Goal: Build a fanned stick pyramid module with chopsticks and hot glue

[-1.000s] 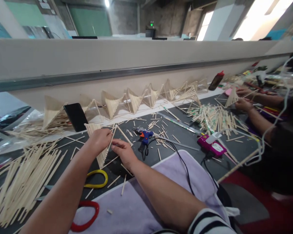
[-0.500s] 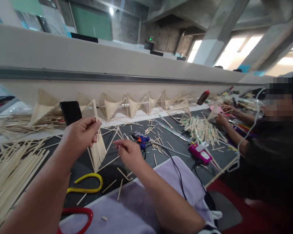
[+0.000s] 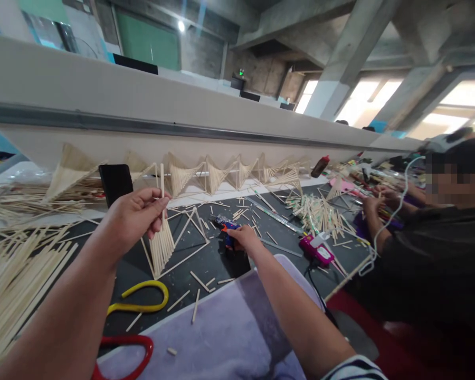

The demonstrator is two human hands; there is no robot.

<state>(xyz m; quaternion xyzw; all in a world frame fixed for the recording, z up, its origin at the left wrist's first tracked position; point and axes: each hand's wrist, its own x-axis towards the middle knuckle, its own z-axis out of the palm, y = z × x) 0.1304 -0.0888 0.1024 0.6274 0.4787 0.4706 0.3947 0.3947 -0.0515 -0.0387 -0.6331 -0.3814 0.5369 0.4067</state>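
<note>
Between the thumb and fingers of my left hand is a thin wooden stick, held upright. Just below it stands a fan-shaped stick frame, its sticks set side by side; whether the held stick touches it I cannot tell. My right hand has its fingers closed round a blue hot glue gun with an orange trigger, whose nozzle points to the upper left. A triangular stick frame lies between my two hands. The glue gun's lower part is partly hidden by my fingers.
Yellow-handled scissors and a red handle lie near a purple cloth. Long sticks cover the left. A phone, finished stick fans and a magenta power strip stand around. A co-worker works at right.
My right hand has moved right from beside the stick frame and closed on the glue gun. My left hand keeps the stick, now more upright and slightly to the right.
</note>
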